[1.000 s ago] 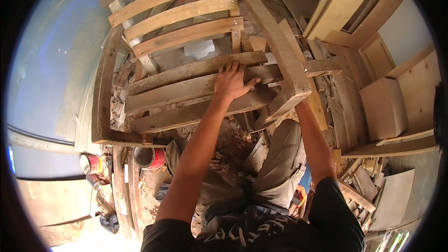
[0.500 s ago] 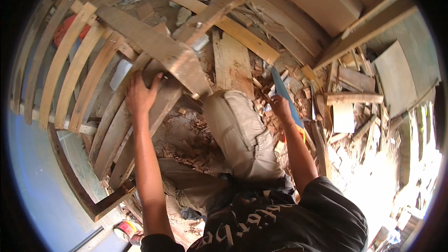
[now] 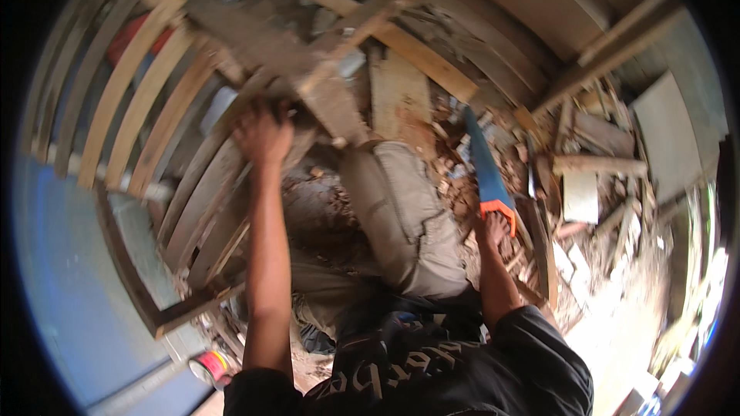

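Note:
My right hand is closed at the orange handle of a handsaw. The saw's blue blade points away from me over wood scraps, right of my knee. My left hand is slightly blurred, its fingers apart over the upper boards of a slatted wooden frame. Right beside that hand a thick wooden beam runs toward my knee; its near end lies close to my trousers. Whether my left fingertips press on the wood is hard to make out.
A pale board lies flat beyond my knee, with a long plank across it. Chips and offcuts litter the ground. Stacked wood stands at right. A can sits at lower left, near a blue surface.
My right hand has drawn back toward me and now grips the saw's handle; before, it was forward beside the blade. The view has shifted, and my left hand stays by the frame.

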`<state>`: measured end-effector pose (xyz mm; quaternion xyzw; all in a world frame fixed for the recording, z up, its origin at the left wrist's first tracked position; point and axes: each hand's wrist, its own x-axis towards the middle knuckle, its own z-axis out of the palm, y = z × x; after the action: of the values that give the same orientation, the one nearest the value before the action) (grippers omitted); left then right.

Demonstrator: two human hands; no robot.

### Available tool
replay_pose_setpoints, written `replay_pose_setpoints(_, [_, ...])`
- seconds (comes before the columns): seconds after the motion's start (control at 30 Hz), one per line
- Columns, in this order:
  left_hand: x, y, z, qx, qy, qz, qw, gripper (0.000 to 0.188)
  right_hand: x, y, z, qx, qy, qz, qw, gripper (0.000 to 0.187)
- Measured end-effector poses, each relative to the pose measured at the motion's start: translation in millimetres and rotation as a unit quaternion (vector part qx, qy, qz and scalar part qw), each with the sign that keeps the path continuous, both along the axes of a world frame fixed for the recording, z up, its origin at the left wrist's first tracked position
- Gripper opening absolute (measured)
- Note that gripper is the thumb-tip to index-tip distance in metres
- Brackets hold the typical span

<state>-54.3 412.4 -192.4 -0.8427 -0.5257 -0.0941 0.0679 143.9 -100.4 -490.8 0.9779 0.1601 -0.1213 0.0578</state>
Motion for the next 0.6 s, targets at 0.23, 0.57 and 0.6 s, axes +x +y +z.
replay_pose_setpoints(0.23, [-4.9,1.4,-11.6,0.064,-0.066,-0.031,0.995,0.082,-15.8,31.2,119.8,0.437,0.06,-0.032,0.897,0.037])
replay_pose_setpoints(0.57, [5.9,-8.3,-2.3,0.073,-0.134,0.003,0.988,0.074,-6.5,119.2,317.1,0.583,0.137,0.107,0.794,0.029])
replay_pose_setpoints(0.6, [6.3,-7.6,-2.8,0.071,-0.14,0.001,0.988,0.073,-4.8,128.8,324.6,0.58,0.152,0.124,0.791,0.03])
